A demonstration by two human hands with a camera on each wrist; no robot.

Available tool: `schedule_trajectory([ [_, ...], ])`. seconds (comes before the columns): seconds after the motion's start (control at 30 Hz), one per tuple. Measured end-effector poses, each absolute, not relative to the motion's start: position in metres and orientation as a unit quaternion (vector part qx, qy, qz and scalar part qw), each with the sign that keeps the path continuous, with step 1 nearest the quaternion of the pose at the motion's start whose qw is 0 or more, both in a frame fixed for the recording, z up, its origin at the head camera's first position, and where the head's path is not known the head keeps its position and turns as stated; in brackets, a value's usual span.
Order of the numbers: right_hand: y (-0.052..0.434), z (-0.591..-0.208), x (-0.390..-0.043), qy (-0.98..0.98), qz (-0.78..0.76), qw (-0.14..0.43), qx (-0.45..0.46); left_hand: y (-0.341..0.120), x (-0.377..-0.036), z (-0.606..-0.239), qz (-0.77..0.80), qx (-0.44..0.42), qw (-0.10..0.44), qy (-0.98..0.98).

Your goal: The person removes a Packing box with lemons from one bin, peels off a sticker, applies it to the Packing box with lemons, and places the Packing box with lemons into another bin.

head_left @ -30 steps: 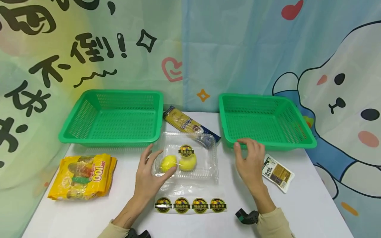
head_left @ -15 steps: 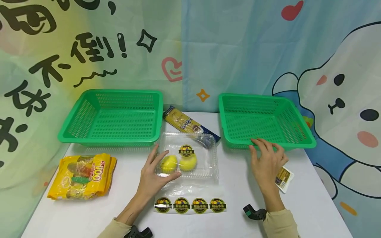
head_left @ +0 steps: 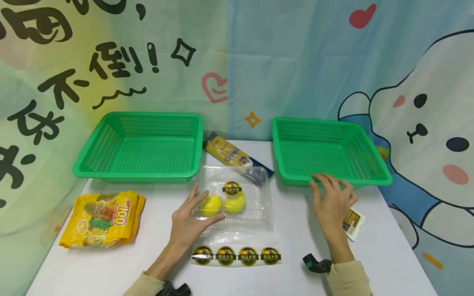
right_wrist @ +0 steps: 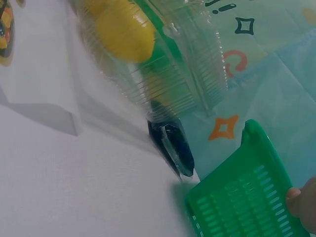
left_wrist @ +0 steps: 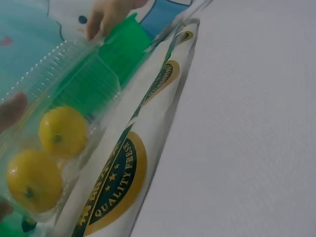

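Left hand: fingers spread, relaxed, touching clear lemon box | Right hand: fingers loose, resting on green basket rim, gripping nothing

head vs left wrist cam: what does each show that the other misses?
Head only: the left green basket, the yellow snack bag, the pasta packet behind the clamshell, the small packet under the right hand, and the left hand at the clamshell's left side.

Left wrist only: the sticker print up close, reading QUALITY FRESH.

Both: the clear clamshell with two yellow fruits, the sticker strip, the right green basket.
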State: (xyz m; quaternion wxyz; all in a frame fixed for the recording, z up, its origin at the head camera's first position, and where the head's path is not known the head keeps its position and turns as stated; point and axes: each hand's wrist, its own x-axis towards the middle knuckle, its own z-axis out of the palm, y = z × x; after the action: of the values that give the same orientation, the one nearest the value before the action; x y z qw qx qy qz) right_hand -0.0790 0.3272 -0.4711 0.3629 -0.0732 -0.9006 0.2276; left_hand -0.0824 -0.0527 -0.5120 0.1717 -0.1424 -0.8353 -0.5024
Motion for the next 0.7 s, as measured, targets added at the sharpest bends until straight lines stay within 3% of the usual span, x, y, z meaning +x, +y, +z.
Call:
schedule_trajectory([
  [0.7, 0.328, -0.471, -0.079, -0.903, 0.23, 0.355, -0.074, -0.046, -0.08, -0.481, -0.512, -0.155, 0.196, -0.822],
])
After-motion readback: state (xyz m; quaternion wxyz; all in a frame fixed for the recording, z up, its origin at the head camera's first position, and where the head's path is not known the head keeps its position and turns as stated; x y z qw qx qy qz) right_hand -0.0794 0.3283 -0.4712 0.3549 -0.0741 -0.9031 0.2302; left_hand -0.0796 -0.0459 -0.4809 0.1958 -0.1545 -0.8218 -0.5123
